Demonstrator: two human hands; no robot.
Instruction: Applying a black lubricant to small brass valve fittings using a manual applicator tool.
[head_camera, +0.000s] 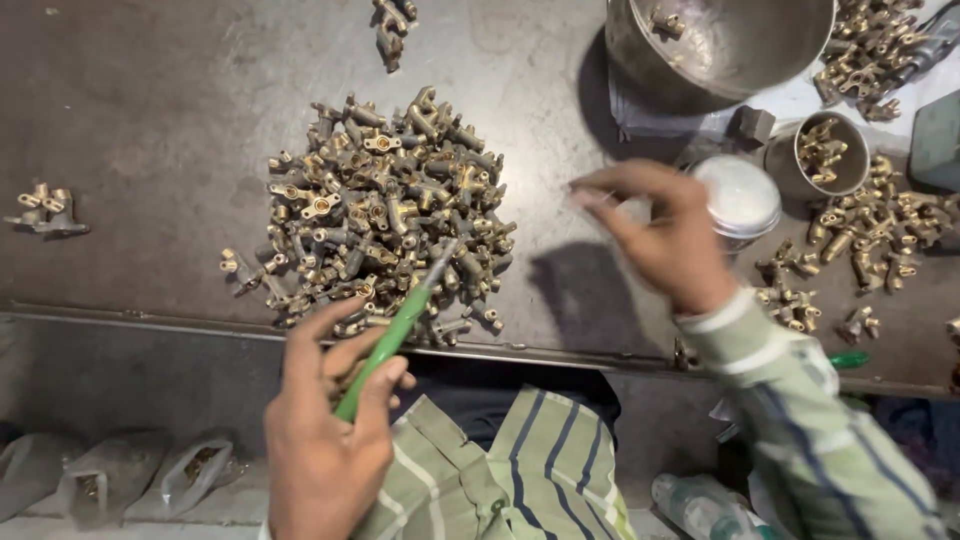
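Observation:
My left hand (325, 430) grips a green-handled screwdriver (392, 335), its metal tip pointing up into a big heap of small brass fittings (375, 215) on the dark metal table (150, 120). My right hand (660, 235) hovers over the table to the right of the heap, fingers pinched together and blurred; whether a small part sits between them I cannot tell. Just beyond the right hand stands a round white-lidded container (742, 198).
A large steel bowl (720, 45) sits at the back right, a small steel cup (825, 155) holding brass parts beside it. More brass fittings (880, 235) lie scattered at right, a few (45, 210) at far left. Plastic bags (190, 475) lie below the table edge.

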